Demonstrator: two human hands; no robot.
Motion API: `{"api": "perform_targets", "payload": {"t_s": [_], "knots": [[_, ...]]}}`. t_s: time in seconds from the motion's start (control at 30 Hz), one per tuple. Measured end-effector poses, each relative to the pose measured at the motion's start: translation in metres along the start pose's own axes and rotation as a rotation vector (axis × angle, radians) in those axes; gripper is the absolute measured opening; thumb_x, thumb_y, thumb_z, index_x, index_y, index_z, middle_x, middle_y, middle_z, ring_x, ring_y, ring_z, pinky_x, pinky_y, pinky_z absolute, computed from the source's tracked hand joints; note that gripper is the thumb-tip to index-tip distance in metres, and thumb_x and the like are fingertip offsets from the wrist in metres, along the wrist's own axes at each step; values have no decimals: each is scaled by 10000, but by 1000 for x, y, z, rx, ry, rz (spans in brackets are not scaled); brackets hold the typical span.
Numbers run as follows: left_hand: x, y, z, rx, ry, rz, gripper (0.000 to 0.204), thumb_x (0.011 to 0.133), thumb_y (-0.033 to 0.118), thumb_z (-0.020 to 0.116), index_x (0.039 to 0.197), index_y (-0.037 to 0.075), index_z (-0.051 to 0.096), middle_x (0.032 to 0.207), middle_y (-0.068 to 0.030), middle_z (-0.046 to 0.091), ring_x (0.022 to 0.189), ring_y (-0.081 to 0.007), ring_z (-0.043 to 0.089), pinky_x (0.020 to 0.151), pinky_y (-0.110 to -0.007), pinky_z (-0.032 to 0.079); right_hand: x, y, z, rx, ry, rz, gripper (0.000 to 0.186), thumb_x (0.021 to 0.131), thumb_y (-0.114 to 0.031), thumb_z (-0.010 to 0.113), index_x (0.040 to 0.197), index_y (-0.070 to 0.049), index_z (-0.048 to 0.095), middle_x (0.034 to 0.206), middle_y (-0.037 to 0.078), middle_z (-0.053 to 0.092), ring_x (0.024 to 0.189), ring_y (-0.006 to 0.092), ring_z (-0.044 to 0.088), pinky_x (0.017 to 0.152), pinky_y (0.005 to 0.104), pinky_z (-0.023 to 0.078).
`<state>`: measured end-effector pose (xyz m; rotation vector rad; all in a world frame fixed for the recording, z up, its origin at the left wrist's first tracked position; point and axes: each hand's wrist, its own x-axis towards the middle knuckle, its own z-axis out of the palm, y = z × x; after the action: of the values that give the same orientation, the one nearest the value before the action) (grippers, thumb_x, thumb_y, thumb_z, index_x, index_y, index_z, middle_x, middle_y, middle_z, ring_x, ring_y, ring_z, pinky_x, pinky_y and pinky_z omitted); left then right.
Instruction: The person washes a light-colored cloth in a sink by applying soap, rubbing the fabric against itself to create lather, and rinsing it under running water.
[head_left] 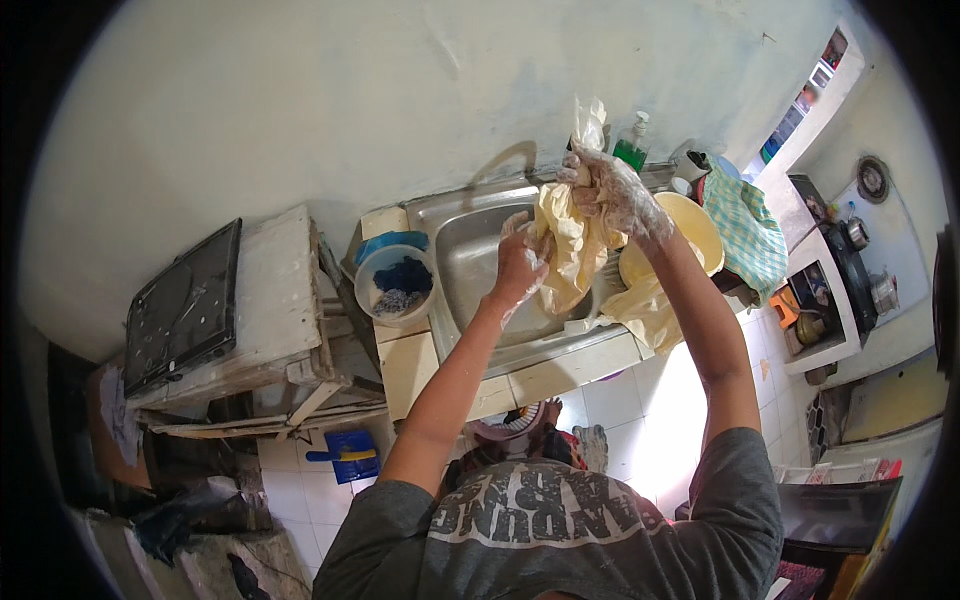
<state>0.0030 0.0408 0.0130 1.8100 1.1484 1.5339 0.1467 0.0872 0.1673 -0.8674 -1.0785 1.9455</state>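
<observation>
A crumpled pale yellow cloth (572,240) hangs over the steel sink (470,240). My right hand (620,200) is wrapped round its upper part, and a bunched end sticks up above the fist. Lower down on the left, my left hand (522,262) grips the cloth's side edge; some of its fingertips are hidden by the folds. White suds coat both hands, thickest on the right one up to the wrist. Just right of the cloth stands a yellow basin (703,228), with more pale yellow cloth (648,312) spilling over its near side onto the counter edge.
Left of the sink, a pale tub (397,315) holds dark blue and grey cloth. A pump bottle of green liquid (631,150) stands against the wall. A checked cloth (742,230) drapes at the right. Far left is a worn wooden table (275,290); a blue dustpan (352,458) lies below.
</observation>
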Motion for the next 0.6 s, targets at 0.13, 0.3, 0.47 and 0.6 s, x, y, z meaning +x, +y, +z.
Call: {"api": "perform_targets", "payload": {"t_s": [0.13, 0.3, 0.47, 0.6], "knots": [[-28, -24, 12, 154, -65, 56, 428, 559, 35, 642, 979, 18, 558, 955, -192, 578, 891, -370, 545, 844, -411, 418, -6, 9, -8, 26, 83, -1, 212, 880, -328, 490, 820, -129, 447, 688, -3, 507, 440, 37, 323, 384, 188, 262], [-38, -41, 3, 214, -92, 67, 422, 604, 78, 617, 1013, 11, 539, 984, -199, 553, 967, -372, 504, 884, -418, 391, -10, 1, -2, 148, -42, -1, 210, 888, -312, 477, 799, -124, 444, 690, 4, 506, 446, 44, 328, 378, 190, 269], [17, 10, -3, 79, 16, 292, 479, 542, 86, 570, 1014, 15, 545, 950, -191, 547, 933, -382, 491, 941, -442, 318, -17, 0, -11, 169, -116, 26, 219, 898, -318, 451, 807, -120, 463, 696, -7, 499, 449, 49, 328, 384, 194, 266], [29, 7, 2, 51, -41, 321, 496, 510, 70, 575, 1004, 22, 556, 913, -186, 563, 888, -390, 506, 898, -427, 349, -12, 2, -9, 100, -68, 38, 225, 885, -325, 476, 810, -114, 470, 677, -10, 489, 441, 51, 313, 387, 193, 252]]}}
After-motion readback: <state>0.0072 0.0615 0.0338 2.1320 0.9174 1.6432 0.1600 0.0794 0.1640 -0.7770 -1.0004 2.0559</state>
